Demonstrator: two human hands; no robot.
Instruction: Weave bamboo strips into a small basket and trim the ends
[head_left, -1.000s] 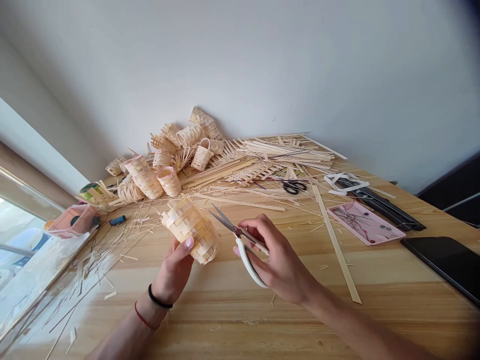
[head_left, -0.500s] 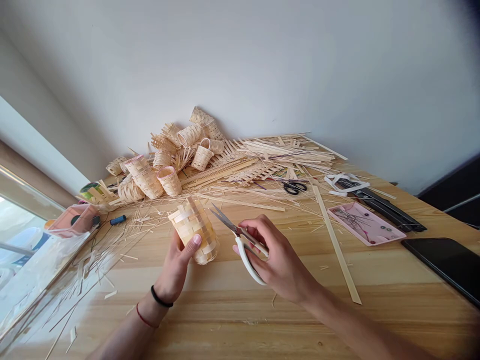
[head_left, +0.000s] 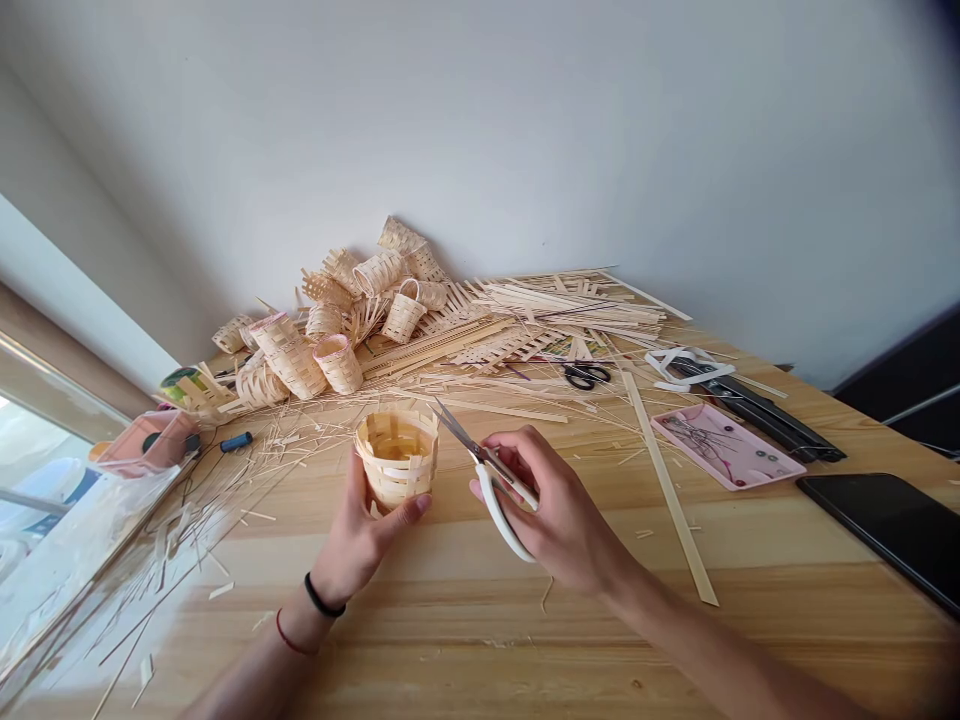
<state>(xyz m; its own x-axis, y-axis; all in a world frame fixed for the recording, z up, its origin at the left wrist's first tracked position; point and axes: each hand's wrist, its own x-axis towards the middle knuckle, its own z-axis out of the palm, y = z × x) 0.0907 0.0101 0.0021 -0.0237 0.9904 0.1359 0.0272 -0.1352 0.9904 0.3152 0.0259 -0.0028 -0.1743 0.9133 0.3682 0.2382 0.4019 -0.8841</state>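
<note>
Head view: our small woven bamboo basket (head_left: 397, 462) stands open end up in the left hand (head_left: 352, 548), mid-desk (head_left: 525, 640) toward the front edge. Fingers cup its base, thumb across the lower wall. We judge it light, stiff but brittle at the strip ends, so best held low on the body. Right hand (head_left: 551, 500) curls closed through white-handled scissors (head_left: 499, 518), tips just beside the rim. Strip offcuts (head_left: 300, 432) and a pile of woven baskets (head_left: 337, 320) sit behind.

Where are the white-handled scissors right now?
In the head view, the steel scissors with white handles sit in the right hand, blades pointing toward the small woven bamboo basket in the left hand.
</note>
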